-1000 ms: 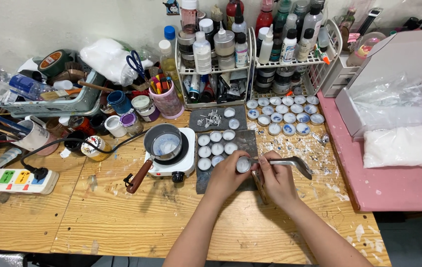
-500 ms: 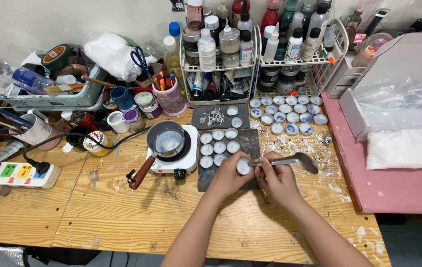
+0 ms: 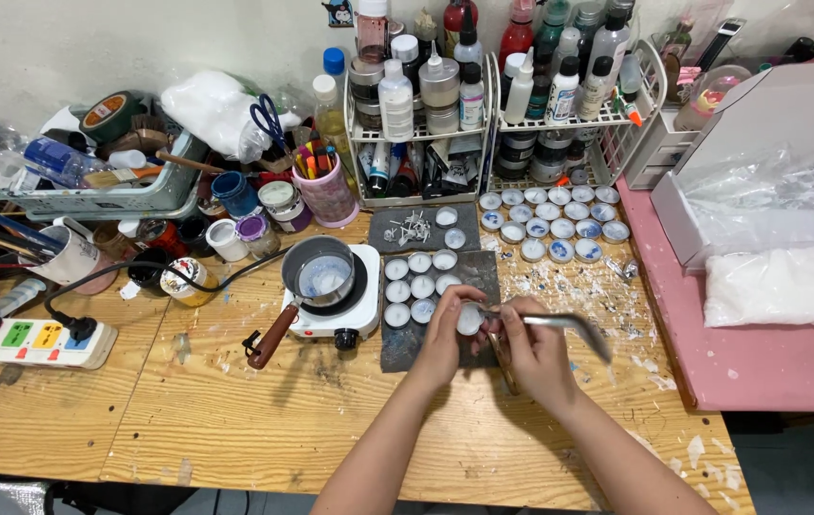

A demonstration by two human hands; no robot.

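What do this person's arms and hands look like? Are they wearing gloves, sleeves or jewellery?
Both forearms are bare as far as the bottom edge of the picture, with no sleeves showing. The left hand and the right hand have no gloves. No watch, bracelet or ring shows on either, though parts of the fingers are hidden, and the fingernails are too small to make out.

White wax in a silver tealight cup (image 3: pixel 469 319); grey metal spoon (image 3: pixel 559 324); pale wood-grain surface (image 3: pixel 264 410); pink mat (image 3: pixel 750 362); white hotplate (image 3: pixel 355 310); dark grey slate (image 3: pixel 397 348).
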